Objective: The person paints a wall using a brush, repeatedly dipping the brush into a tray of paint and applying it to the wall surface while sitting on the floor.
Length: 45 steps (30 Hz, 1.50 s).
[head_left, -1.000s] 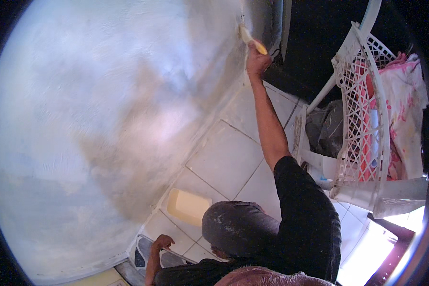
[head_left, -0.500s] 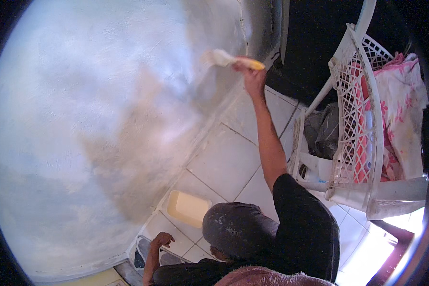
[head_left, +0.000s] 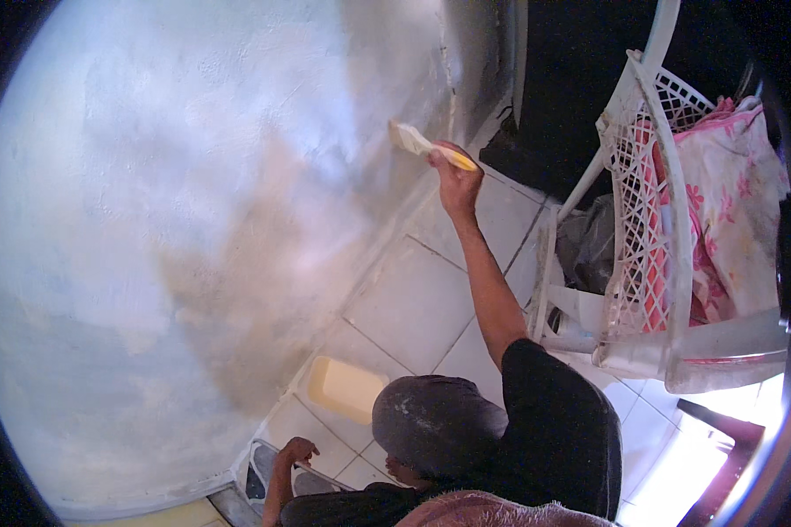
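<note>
My right hand (head_left: 458,183) grips a paintbrush (head_left: 415,141) by its handle, which ends in yellow. My right arm is stretched far forward. The brush's pale bristles point left at the white and grey wall (head_left: 132,263), low down near the floor; whether they touch it I cannot tell. Near left, my left hand (head_left: 301,451) hangs with loosely bent fingers and nothing in them. A pale yellow rectangular tub (head_left: 315,386) sits on the floor between the wall and a dark grey, white-specked cloth-covered rounded shape (head_left: 439,426).
White floor tiles (head_left: 409,303) run along the foot of the wall. At the right stands a white plastic chair (head_left: 677,228) with a lattice back, and pink-flowered cloth (head_left: 734,193) over it. Behind it lies a dark grey bag-like thing (head_left: 589,241). Bright light falls at the lower right.
My right hand has come a little nearer and to the left, bringing the brush lower in the picture. My left hand has shifted only slightly; the tub stays put.
</note>
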Available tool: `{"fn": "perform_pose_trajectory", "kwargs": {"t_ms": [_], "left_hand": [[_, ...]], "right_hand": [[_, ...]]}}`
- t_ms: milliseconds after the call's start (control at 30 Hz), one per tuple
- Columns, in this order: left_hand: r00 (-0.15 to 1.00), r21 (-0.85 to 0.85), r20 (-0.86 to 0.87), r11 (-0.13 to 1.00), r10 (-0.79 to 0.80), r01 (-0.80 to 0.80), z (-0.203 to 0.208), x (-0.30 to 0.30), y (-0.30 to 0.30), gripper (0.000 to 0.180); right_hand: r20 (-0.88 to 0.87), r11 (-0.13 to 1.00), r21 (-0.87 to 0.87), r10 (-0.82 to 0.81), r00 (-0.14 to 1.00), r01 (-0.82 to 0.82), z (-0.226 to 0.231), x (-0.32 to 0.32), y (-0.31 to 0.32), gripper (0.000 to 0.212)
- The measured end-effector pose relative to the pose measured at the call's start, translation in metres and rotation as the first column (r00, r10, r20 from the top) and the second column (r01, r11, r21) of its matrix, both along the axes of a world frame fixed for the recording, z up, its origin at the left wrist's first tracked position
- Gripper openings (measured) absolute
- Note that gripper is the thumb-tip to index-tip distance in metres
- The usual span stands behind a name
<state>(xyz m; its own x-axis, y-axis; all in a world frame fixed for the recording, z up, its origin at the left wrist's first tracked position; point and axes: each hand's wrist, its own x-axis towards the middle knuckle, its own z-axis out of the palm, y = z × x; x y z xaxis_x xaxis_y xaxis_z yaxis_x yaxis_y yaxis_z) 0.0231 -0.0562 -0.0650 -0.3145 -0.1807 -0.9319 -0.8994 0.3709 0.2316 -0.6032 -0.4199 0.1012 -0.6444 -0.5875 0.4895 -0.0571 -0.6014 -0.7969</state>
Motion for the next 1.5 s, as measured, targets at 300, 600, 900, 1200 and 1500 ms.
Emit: {"fn": "perform_pose_trajectory", "kwargs": {"t_ms": [300, 600, 900, 1200, 1500], "left_hand": [[0.959, -0.15, -0.125, 0.96, -0.254, 0.235, 0.008, -0.001, 0.006, 0.046], [0.936, -0.195, -0.188, 0.946, -0.297, 0.261, -0.009, 0.008, -0.014, 0.053], [0.996, -0.04, -0.053, 0.997, -0.072, 0.07, 0.001, -0.005, -0.005, 0.049], [0.971, -0.108, -0.229, 0.993, -0.065, 0.041, -0.019, 0.008, -0.014, 0.041], [0.938, -0.229, -0.22, 0.949, -0.269, 0.218, -0.007, 0.0, -0.011, 0.048]], "right_hand": [[-0.084, 0.945, -0.005, -0.325, 0.942, 0.326, 0.053, -0.025, -0.043, 0.016], [0.045, 0.847, -0.004, 0.531, 0.846, -0.532, 0.033, 0.044, 0.056, 0.014], [0.087, 0.99, -0.066, -0.122, 0.989, 0.128, 0.04, -0.056, -0.06, 0.016], [-0.177, 0.989, -0.021, 0.14, 0.974, -0.146, 0.04, 0.075, 0.044, 0.017], [0.047, 0.951, -0.031, 0.309, 0.95, -0.308, 0.039, -0.001, -0.023, 0.015]]}}
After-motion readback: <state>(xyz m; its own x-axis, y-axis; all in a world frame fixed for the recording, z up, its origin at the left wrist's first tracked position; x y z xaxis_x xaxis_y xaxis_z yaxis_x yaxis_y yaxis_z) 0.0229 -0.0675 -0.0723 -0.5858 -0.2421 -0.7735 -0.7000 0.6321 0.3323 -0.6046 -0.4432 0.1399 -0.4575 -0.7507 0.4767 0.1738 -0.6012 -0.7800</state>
